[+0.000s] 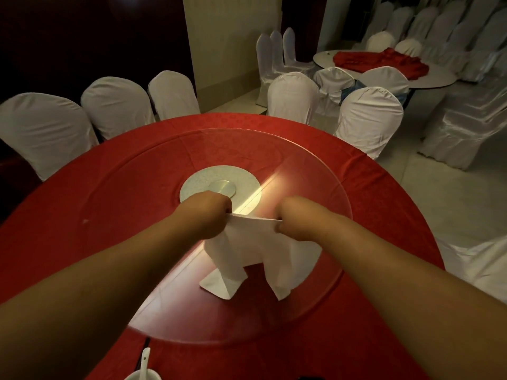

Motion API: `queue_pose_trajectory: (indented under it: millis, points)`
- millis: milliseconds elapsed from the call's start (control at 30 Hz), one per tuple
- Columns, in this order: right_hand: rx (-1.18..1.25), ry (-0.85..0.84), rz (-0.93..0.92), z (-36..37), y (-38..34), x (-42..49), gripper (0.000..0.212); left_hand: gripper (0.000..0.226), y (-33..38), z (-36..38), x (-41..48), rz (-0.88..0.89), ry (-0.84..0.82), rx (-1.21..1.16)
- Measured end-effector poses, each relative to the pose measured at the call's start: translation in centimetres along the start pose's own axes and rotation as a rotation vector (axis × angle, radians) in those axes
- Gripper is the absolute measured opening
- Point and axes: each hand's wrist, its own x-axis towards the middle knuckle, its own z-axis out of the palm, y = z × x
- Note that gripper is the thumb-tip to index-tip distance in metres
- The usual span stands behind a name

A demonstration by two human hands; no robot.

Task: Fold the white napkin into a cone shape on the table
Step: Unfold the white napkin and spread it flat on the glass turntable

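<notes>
The white napkin (252, 248) hangs above the glass turntable (153, 187), stretched along its top edge between both hands. My left hand (208, 215) pinches the left end of that edge. My right hand (296, 219) pinches the right end. Two folded flaps drop down from the held edge; their lower tips rest on the glass, the left one bent flat toward me. The table (82, 187) under the glass wears a red cloth.
A silver disc (214, 176) marks the turntable's centre just beyond my hands. A white bowl with a spoon (144, 364) sits at the near edge. White-covered chairs (115, 105) ring the table; a second table with red cloth (384, 61) stands at back right.
</notes>
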Motion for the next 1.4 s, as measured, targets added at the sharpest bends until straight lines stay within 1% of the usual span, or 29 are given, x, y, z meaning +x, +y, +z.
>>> queue_pose_trajectory:
  millis: [33,67,167,200,267,333,367,400,433,467,500,533,567,600,633,700,800,867,933,1067,1200,1300,1400]
  points:
    - [-0.035,-0.024,0.028,-0.1,0.7,-0.2,0.023,0.034,-0.4,0.2,-0.1,-0.010,-0.007,0.033]
    - [-0.061,-0.036,0.061,-0.3,1.4,-0.3,0.025,0.035,-0.9,0.4,-0.1,-0.017,-0.016,0.061]
    - [-0.111,-0.063,0.115,-1.6,3.4,-0.6,0.013,0.034,-2.9,0.7,-0.1,-0.036,-0.090,0.106]
    - [-0.132,-0.091,0.118,-1.9,4.0,-0.6,0.015,0.031,-3.6,0.7,-0.1,-0.033,-0.134,0.087]
    - [-0.239,-0.206,0.145,-2.3,4.8,-0.5,0.020,0.027,-4.7,0.8,-0.2,-0.003,-0.224,0.059]
    - [-0.363,-0.374,0.196,-2.2,5.0,0.1,0.025,0.030,-5.4,0.6,-0.3,-0.007,-0.298,0.112]
    - [-0.375,-0.409,0.230,-2.2,4.9,0.7,0.026,0.031,-5.8,0.2,-0.2,-0.024,-0.294,0.162]
    - [-0.351,-0.367,0.269,-2.7,4.7,1.5,0.024,0.031,-6.3,-0.7,0.0,-0.053,-0.244,0.207]
    - [-0.263,-0.225,0.326,-3.6,4.8,2.6,0.022,0.029,-6.8,-2.0,0.3,-0.100,-0.135,0.219]
    - [-0.147,0.004,0.375,-5.2,5.0,3.8,0.020,0.027,-7.6,-3.9,0.8,-0.155,0.021,0.185]
    - [-0.040,0.268,0.392,-7.0,5.2,5.0,0.021,0.025,-8.6,-6.1,1.2,-0.201,0.204,0.135]
    - [0.026,0.489,0.386,-9.1,5.1,5.8,0.023,0.024,-9.5,-8.6,1.5,-0.223,0.393,0.090]
    - [0.058,0.654,0.359,-11.3,4.7,6.4,0.026,0.025,-10.3,-11.3,1.6,-0.222,0.570,0.073]
    - [0.074,0.781,0.321,-13.4,4.2,6.6,0.028,0.026,-11.0,-13.8,1.5,-0.202,0.720,0.086]
    - [0.079,0.884,0.275,-15.1,3.9,6.7,0.028,0.030,-11.6,-16.0,1.2,-0.172,0.836,0.116]
    - [0.074,1.000,0.198,-17.5,3.9,6.5,0.029,0.036,-12.3,-19.2,0.7,-0.093,0.974,0.200]
    - [0.099,1.053,0.167,-18.7,5.1,6.0,0.032,0.043,-12.2,-21.1,-0.1,0.006,1.046,0.292]
    - [0.084,1.055,0.157,-18.0,6.1,6.2,0.032,0.045,-11.7,-20.4,-0.6,0.089,1.018,0.329]
    - [0.066,0.993,0.175,-16.2,7.1,6.5,0.034,0.043,-11.1,-18.0,-0.9,0.163,0.961,0.337]
    - [0.029,0.847,0.186,-9.7,9.3,7.1,0.035,0.027,-10.1,-9.4,-0.7,0.301,0.793,0.269]
    - [0.049,0.724,0.231,-0.6,11.5,7.1,0.041,0.011,-9.2,2.3,-0.5,0.313,0.523,0.239]
    - [0.011,0.595,0.254,6.5,13.1,6.5,0.046,0.015,-8.3,10.8,-1.0,0.330,0.315,0.229]
    - [-0.036,0.441,0.257,13.1,14.4,5.3,0.046,0.007,-7.3,18.1,-1.7,0.320,0.093,0.253]
